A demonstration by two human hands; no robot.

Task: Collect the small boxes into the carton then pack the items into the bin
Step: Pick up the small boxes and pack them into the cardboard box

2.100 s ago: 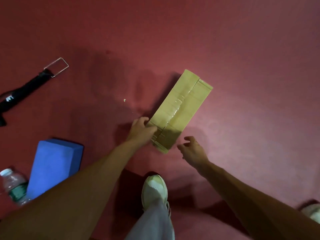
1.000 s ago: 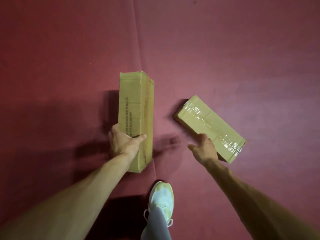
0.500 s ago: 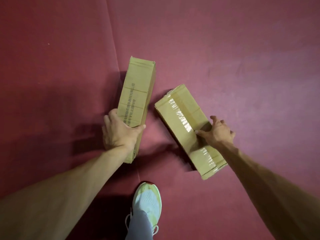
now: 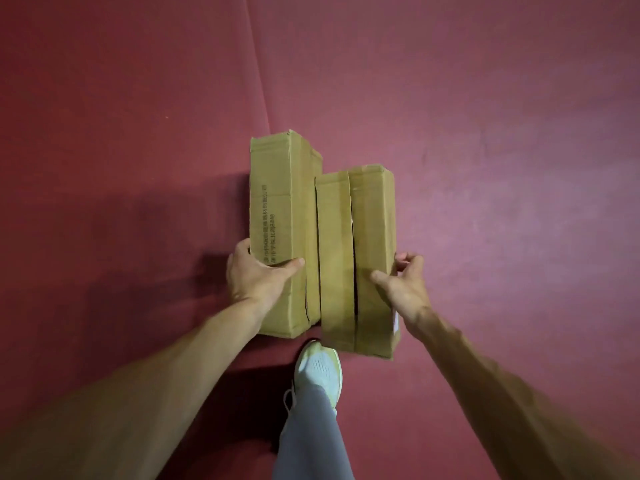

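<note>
We are holding two stiff, likely light boxes side by side over the floor: left hand wrapping the left box, right hand clasping the right box, fingers curling over long edges.

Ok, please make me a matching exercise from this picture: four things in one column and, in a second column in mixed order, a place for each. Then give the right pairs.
Things:
1. printed box
2. split-top box
3. shoe
4. floor seam

Places:
A. below both boxes, nearest the camera
B. on the right, its near end lower in the picture
C. on the left, reaching farther up
D. runs from the top edge down toward the boxes

Pairs: 1-C; 2-B; 3-A; 4-D
</note>
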